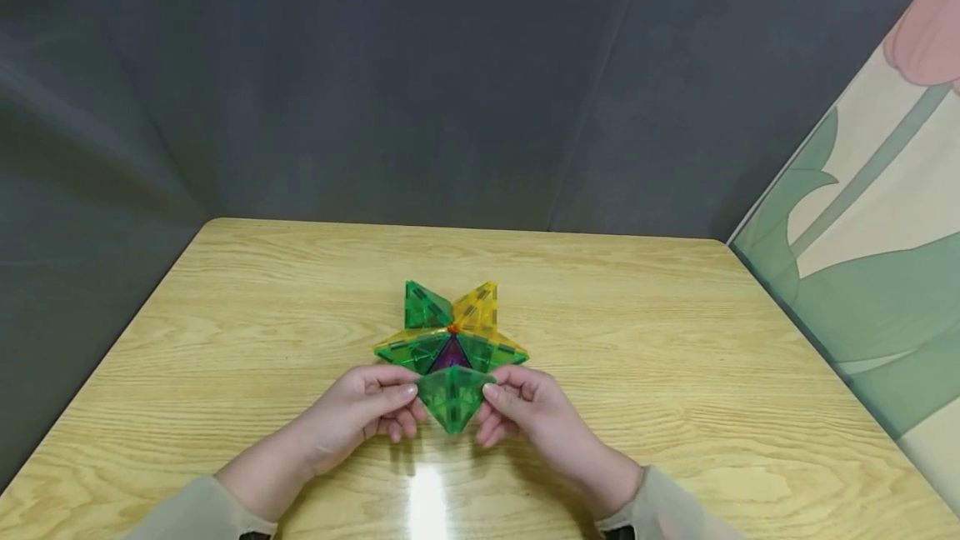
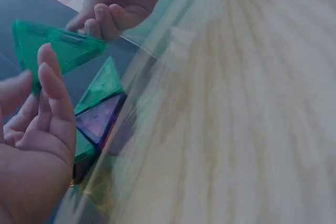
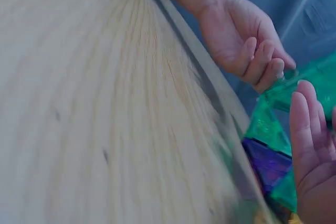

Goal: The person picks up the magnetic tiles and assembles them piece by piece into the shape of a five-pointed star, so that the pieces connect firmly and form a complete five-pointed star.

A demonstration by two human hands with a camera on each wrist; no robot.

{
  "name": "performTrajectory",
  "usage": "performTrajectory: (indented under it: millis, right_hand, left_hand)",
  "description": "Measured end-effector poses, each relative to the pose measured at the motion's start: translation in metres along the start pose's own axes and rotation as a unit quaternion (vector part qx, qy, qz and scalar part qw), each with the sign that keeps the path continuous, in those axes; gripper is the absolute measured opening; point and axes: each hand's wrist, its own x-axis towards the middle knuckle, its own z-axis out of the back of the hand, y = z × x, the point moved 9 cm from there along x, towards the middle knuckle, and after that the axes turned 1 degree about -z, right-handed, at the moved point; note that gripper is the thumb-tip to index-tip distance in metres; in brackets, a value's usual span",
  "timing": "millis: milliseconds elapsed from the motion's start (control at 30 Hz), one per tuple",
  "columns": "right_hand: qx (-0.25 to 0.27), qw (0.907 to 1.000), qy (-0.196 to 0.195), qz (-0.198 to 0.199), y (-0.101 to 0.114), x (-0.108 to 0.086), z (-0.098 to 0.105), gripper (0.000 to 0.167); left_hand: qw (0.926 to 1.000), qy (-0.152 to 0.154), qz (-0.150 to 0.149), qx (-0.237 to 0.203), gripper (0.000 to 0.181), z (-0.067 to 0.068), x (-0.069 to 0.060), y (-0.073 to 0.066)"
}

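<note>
A folded pair of translucent green triangular magnetic tiles is raised at the near side of a star-shaped tile build. My left hand pinches its left corner between thumb and fingers. At the opposite corner, my right hand pinches it the same way. Behind it, the build shows a purple triangle tile, green points and yellow points, meeting around a small orange spot. In the left wrist view the held green tile appears above the table, near the purple tile.
The build stands on a light wood-grain table. Dark grey cloth hangs behind the table's far edge. A floral panel borders the right side.
</note>
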Motion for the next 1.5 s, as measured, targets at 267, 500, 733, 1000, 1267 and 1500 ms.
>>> performTrajectory:
  millis: [267,500,733,1000,1267,1500]
  right_hand:
    - [0.125,0.9827,-0.037,-0.131,-0.035,-0.001,-0.006,0.019]
    - [0.156,0.973,-0.047,-0.164,-0.043,0.003,-0.009,0.029]
    - [0.18,0.9684,-0.057,-0.163,-0.042,0.009,-0.009,0.029]
    - [0.207,0.963,-0.074,-0.156,-0.038,0.008,-0.007,0.029]
    - [0.182,0.9671,-0.055,-0.168,-0.039,-0.003,-0.004,0.031]
    - [0.111,0.9675,-0.192,-0.121,-0.022,-0.02,0.05,0.041]
  left_hand:
    - [0.9934,-0.067,0.093,-0.007,0.029,0.005,0.005,0.027]
    - [0.9874,-0.096,0.125,-0.01,0.033,0.002,0.009,0.034]
    - [0.9812,-0.126,0.146,-0.012,0.032,0.005,0.015,0.033]
    - [0.9787,-0.132,0.154,-0.029,0.041,0.0,0.014,0.026]
    - [0.9848,-0.065,0.161,-0.005,0.056,-0.011,-0.003,0.021]
    - [0.9539,-0.236,0.134,0.128,0.03,0.042,-0.026,-0.002]
